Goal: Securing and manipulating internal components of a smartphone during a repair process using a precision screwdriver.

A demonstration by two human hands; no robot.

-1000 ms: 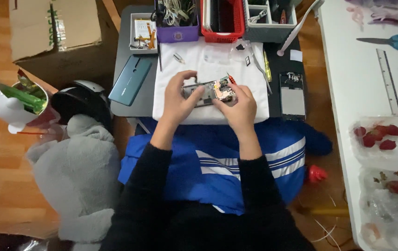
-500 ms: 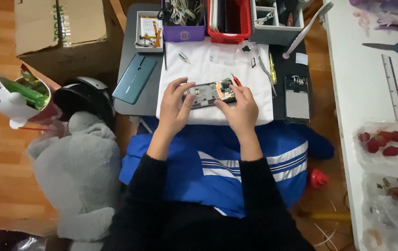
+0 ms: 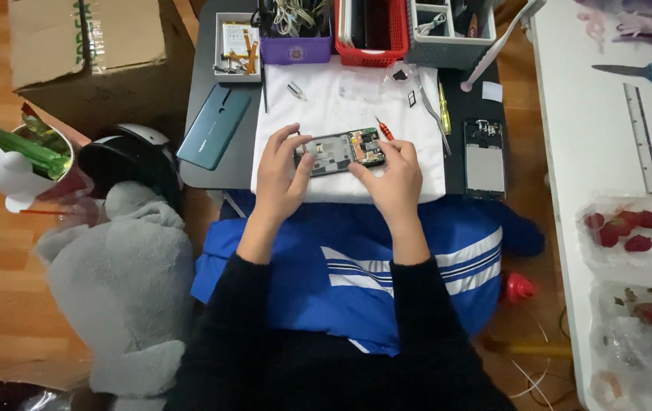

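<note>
While both hands hold it just above centre frame, the opened phone [image 3: 339, 151] lies on a white cloth [image 3: 341, 103]. The left hand [image 3: 280, 176] pinches its left end between thumb and curled fingers; the right hand [image 3: 393, 176] grips its right end, fingers bent. The cloth's upper part is bare. A teal back cover [image 3: 213, 126] lies well left, a second phone [image 3: 484, 157] near the desk's right edge.

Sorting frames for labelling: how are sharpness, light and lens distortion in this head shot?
Head view: opened phone between left hand and right hand is fairly sharp; light is dim and even, without hard shadows; white cloth looks bright; edges bow slightly at the cardboard box.
</note>
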